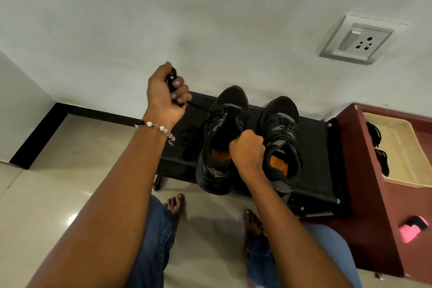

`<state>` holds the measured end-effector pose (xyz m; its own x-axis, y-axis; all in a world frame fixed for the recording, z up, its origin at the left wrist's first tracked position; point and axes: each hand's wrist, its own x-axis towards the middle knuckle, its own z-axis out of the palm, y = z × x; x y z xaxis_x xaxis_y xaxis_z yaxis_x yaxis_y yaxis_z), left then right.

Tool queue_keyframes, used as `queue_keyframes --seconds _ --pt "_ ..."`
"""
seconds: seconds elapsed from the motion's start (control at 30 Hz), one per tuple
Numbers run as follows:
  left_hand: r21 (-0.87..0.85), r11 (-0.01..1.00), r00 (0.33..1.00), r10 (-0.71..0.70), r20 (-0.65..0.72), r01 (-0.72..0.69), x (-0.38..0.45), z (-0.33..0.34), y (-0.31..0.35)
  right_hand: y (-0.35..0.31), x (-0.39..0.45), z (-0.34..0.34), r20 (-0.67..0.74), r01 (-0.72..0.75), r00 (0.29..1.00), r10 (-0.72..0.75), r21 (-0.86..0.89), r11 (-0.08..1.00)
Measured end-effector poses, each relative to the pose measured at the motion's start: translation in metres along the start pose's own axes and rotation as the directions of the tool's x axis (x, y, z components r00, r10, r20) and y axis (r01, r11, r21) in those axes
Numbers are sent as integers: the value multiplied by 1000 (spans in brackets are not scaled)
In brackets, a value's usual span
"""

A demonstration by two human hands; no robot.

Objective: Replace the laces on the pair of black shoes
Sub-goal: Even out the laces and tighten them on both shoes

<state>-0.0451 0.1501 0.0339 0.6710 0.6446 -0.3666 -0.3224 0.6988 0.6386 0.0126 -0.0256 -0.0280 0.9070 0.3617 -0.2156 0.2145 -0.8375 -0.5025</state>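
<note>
Two black shoes with orange insoles stand side by side on a low black rack (320, 184), toes toward the wall. My left hand (167, 94) is raised left of the left shoe (219, 147) and grips a bunched black lace (198, 107), drawn taut from the hand to that shoe's eyelets. My right hand (246, 152) is a fist over the left shoe's opening, gripping the lace's other end. The right shoe (281, 138) is laced and untouched. A loose black lace (190, 141) lies in a heap on the rack beside the left shoe.
A dark red cabinet (364, 170) stands right of the rack, holding a cream tray (406, 147) with black laces (381, 161) in it. A pink and black object (412, 229) sits lower on the cabinet. My bare feet rest on the tiled floor (51, 194). A wall socket (356, 40) is above.
</note>
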Motion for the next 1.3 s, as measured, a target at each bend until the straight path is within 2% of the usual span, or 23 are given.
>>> queue_keyframes --seconds 0.03,0.07,0.1,0.13,0.17,0.2,0.23,0.3,0.37,0.43,0.5,0.57,0.63,0.67,0.73,0.83,0.9,0.97,1.07,1.17,1.2,1.23,1.3 --pt "295 954 999 54 -1 -51 0 1 -3 0 0 1 2 -2 1000 2 6 1000" --pt "609 782 990 132 45 -132 0 0 -8 0 0 1 3 -3 1000 3 12 1000" --pt "830 515 973 187 137 -216 1 -2 -14 0 1 2 3 -2 1000 2 9 1000" --pt "932 222 951 183 250 -288 2 -4 -21 1 1 1 4 -3 1000 3 3 1000" --pt "944 -14 939 102 329 -329 3 -5 -28 1 1 1 4 -3 1000 3 -3 1000" --pt "926 -175 940 6 341 -335 3 -5 -32 1 1 0 4 -5 1000 5 -10 1000" --pt "903 -277 944 -65 323 -328 2 -3 -35 0 0 -1 4 -6 1000 6 -18 1000" --pt "867 -391 952 -127 280 -308 2 -1 -35 0 0 -1 0 -5 1000 5 -24 1000" --pt "853 -421 951 -123 285 -310 3 -1 -33 0 -1 -1 -3 2 1000 -2 -20 1000" --pt "897 -326 954 -93 285 -300 3 -2 -32 0 -1 0 -5 3 1000 -3 -13 1000" --pt "970 -76 973 -23 229 -230 1 -1 -29 1 -1 0 -10 5 1000 -5 -10 1000" --pt "942 299 988 58 141 -151 -2 1 -22 1 -1 0 -9 8 1000 -8 -11 1000" --pt "748 659 997 58 56 -80 -4 2 -12 1 -2 0 -4 11 1000 -11 -11 1000" --pt "619 785 999 31 29 -42 -4 1 -9 1 -2 0 -1 12 1000 -12 -10 1000" --pt "406 913 999 -32 -11 34 -7 3 -11 -1 -2 0 3 13 1000 -13 -12 1000" --pt "185 973 991 -129 -43 135 -7 8 -22 -2 -3 0 4 14 1000 -14 -11 1000" --pt "142 973 982 -174 -72 183 -4 9 -25 -1 -2 0 2 12 1000 -12 -8 1000" --pt "290 935 977 -175 -121 203 -1 5 -24 1 -1 1 3 8 1000 -8 -2 1000" --pt "636 731 963 -111 -246 247 2 -6 -25 1 0 2 -6 5 1000 -5 6 1000" --pt "797 510 943 -100 -319 324 6 -19 -27 0 0 3 -11 -1 1000 1 13 1000" --pt "872 368 946 -85 -314 323 5 -22 -28 0 -1 3 -11 -1 1000 1 12 1000" --pt "943 152 955 -40 -293 295 4 -24 -28 0 -1 2 -10 0 1000 0 11 1000" --pt "933 -292 978 73 -196 209 -3 -20 -29 0 -1 1 -9 1 1000 -1 5 1000"
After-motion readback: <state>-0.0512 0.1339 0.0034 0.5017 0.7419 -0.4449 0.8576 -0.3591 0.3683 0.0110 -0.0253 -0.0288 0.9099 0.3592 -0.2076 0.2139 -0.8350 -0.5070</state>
